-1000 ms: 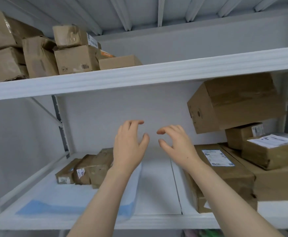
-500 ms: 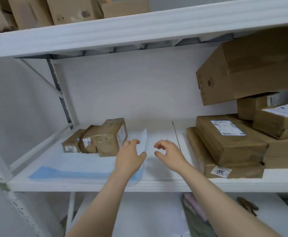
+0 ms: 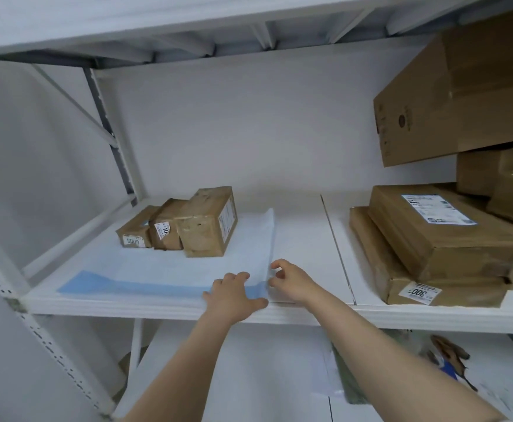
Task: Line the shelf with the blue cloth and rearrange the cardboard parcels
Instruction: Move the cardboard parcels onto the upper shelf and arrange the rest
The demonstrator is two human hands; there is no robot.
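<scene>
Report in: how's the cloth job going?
Left hand flat on blue cloth, front corner. Right hand at its right edge, grip unclear. Three small parcels sit on it; stacked parcels fill the shelf at right.

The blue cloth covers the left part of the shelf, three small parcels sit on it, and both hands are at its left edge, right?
Not quite. The head view shows the left hand and right hand at the right edge of the blue cloth, not its left. The rest holds: cloth on the left part of the shelf, three small parcels on it.

The shelf [image 3: 304,234] bears the blue cloth [image 3: 164,269], perhaps folded, and stacked parcels [image 3: 444,239].
</scene>
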